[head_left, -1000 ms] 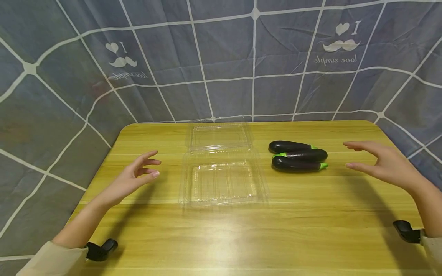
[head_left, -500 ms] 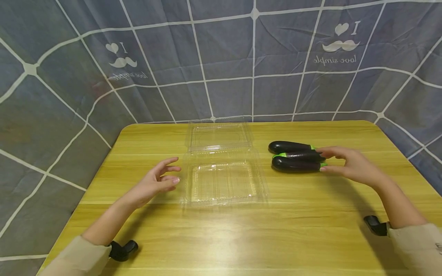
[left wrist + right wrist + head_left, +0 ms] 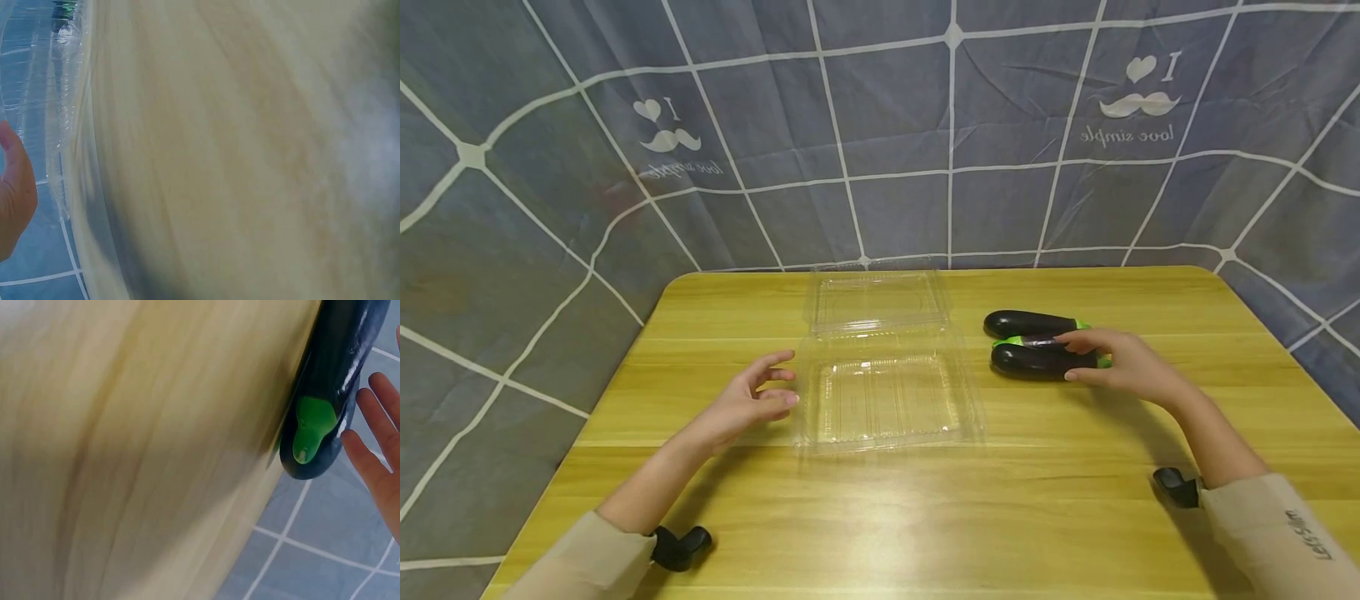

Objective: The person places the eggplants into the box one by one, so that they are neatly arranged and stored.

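Note:
Three dark eggplants lie together right of the table's middle: a back one (image 3: 1026, 322), a middle one (image 3: 1039, 341) and a front one (image 3: 1026, 361). My right hand (image 3: 1123, 362) reaches over their right ends, fingers apart from the thumb, covering much of the middle eggplant. In the right wrist view, loosely extended fingers (image 3: 372, 434) hover beside the front eggplant (image 3: 340, 350) and its green stem; contact cannot be told. Left of centre lies an unfolded clear plastic clamshell container (image 3: 887, 404), lid towards the back. Beside its left edge, my left hand (image 3: 748, 404) holds nothing.
A yellow wood-grain table (image 3: 880, 517) carries everything. Behind it and at the sides hangs a grey-blue cloth (image 3: 895, 125) with white lines. Black wrist mounts (image 3: 679, 548) sit under both cuffs.
My right hand has moved left from the table's right side to over the eggplants. The left hand has shifted right, towards the container. Eggplants and container stay in place.

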### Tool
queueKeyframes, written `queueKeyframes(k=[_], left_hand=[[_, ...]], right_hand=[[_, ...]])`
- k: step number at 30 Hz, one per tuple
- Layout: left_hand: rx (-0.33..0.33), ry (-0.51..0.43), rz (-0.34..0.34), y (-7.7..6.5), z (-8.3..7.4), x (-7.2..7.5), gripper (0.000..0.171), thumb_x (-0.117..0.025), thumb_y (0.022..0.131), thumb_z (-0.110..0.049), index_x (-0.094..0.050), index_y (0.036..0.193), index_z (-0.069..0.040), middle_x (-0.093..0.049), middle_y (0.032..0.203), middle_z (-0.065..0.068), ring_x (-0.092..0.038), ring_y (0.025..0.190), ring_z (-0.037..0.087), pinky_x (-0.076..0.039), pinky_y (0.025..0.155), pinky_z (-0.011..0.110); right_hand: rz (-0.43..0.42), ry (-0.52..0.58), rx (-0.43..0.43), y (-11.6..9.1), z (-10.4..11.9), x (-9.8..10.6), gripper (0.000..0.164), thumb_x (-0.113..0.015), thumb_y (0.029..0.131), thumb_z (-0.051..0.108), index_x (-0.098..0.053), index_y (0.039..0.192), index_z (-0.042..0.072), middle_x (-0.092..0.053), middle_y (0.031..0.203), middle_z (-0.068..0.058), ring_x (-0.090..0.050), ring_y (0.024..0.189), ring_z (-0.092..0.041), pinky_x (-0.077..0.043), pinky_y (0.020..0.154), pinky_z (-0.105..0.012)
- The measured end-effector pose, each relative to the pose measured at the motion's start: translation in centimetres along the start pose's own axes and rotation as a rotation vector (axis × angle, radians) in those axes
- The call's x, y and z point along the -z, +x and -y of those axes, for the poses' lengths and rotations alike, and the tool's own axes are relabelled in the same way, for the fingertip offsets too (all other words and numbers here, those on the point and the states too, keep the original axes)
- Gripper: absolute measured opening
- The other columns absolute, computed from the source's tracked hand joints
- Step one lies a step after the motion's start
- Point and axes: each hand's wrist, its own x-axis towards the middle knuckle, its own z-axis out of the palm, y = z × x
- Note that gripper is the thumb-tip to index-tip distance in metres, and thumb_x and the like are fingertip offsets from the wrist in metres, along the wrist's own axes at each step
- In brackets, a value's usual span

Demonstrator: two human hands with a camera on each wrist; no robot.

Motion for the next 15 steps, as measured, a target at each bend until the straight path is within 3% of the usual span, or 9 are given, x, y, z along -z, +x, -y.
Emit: queueKeyframes(k=[15], left_hand=[[0.008,-0.013,0.017,0.35,0.32,-0.24,0.073,-0.062,0.089,-0.009,-0.018,0.147,-0.007,-0.03,0.133,0.025,-0.053,0.104,0.02,-0.048,0.087,0.033]], right_hand=[[0.003,-0.033,0.01,0.74,-0.66,-0.91,0.043,-0.077,0.076,0.013,-0.063,0.115,0.002,-0.066,0.096,-0.009,-0.06,0.09,-0.028,-0.047,0.075,-0.046]])
